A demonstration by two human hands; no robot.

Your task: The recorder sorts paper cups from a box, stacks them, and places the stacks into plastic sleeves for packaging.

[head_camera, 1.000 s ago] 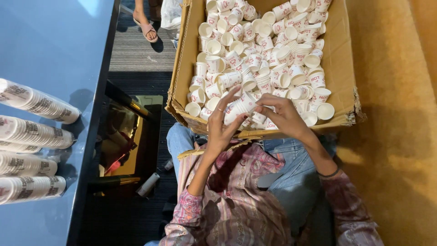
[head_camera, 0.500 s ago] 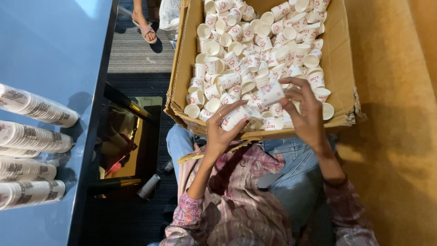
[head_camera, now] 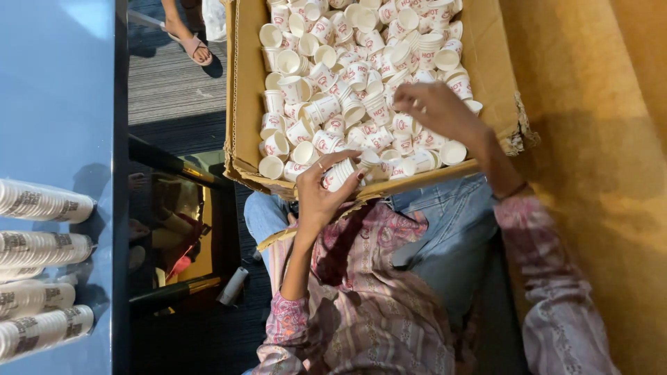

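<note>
Cups (small, white, red print) fill the cardboard box on the person's lap, loose and unsorted. The left hand, at 6 o'clock of the box, has its fingers wrapped round a short stack of nested cups. The right hand, at 3 o'clock of the heap, curls its fingers down among the loose cups; whether it grips one I cannot tell. Wrapped sleeves lie on the blue table at 9 o'clock. Most cups remain loose, so little looks done. Half a second ago the right hand lay nearer the stack; it has since reached further up the heap.
</note>
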